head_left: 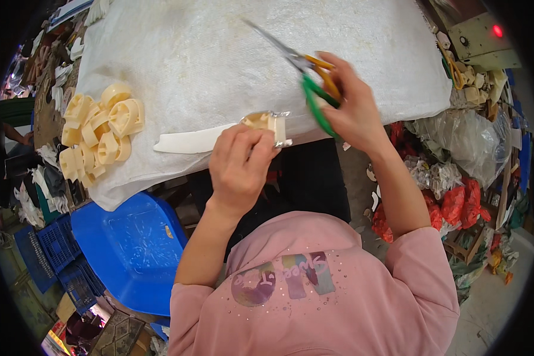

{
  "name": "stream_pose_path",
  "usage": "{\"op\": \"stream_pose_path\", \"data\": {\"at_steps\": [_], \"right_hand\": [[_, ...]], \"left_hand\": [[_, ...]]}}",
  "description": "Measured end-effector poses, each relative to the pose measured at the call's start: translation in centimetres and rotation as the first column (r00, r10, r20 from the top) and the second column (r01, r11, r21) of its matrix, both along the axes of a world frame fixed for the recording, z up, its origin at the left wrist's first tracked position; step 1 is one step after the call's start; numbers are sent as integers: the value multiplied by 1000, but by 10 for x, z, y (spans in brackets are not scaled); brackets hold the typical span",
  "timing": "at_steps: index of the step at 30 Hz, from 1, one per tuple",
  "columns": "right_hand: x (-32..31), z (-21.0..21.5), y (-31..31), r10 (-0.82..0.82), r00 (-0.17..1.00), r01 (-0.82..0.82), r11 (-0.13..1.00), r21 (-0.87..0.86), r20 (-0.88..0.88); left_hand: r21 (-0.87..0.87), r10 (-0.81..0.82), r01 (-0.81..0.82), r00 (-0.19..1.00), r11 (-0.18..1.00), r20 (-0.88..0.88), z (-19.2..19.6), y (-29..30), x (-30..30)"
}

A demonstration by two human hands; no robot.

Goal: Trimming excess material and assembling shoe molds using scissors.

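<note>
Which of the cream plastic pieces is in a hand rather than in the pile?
The single cream piece pinched in the left hand at the table's near edge, with clear film around it. The others lie heaped in the pile on the white cloth, far left.

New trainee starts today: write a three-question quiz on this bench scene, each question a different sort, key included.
1. True or false: the right hand holds scissors with green and orange handles.
2. The left hand pinches: A) a cream plastic part B) a red bag C) a blue crate.
3. Fill in: the pile of cream parts lies on the white ____.

Key: 1 true; 2 A; 3 sack.
</note>
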State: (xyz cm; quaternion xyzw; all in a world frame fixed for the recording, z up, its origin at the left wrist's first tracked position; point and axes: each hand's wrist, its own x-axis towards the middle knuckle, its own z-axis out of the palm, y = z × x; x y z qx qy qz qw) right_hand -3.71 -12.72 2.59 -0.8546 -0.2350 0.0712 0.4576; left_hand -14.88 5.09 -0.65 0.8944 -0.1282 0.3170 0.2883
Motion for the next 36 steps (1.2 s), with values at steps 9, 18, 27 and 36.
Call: {"op": "stream_pose_path", "data": {"at_steps": [9, 18, 27, 36], "right_hand": [[-81, -16, -77, 64, 831, 15, 990, 137, -552], [-83, -40, -69, 310, 723, -123, 937, 326, -618], [-89, -57, -54, 287, 804, -94, 926, 364, -520], [-101, -41, -68, 96, 824, 66, 963, 263, -559]], "left_hand": [[65, -3, 16, 980, 998, -198, 4, -14, 5], [14, 55, -54, 932, 998, -358, 6, -10, 11], [-9, 60, -71, 897, 997, -439, 11, -10, 13], [-15, 71, -88, 887, 996, -457, 12, -8, 14]]}}
